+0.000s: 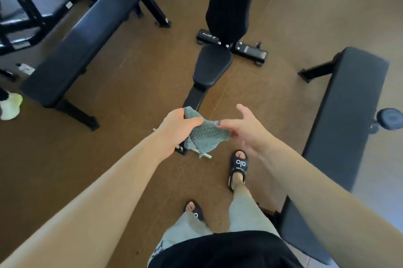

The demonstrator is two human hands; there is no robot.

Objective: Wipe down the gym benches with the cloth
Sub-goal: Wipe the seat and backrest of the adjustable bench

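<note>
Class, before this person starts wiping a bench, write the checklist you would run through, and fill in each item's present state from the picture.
1. Cloth in hand: ok, left hand grips it.
2. Right hand on cloth: not ok, open; its thumb is at the cloth's edge.
3. Cloth spread flat: not ok, bunched.
4. Cloth on a bench: not ok, held in the air.
5. Bench within reach: ok, right bench is beside the legs.
6. Cloth damp: cannot tell.
</note>
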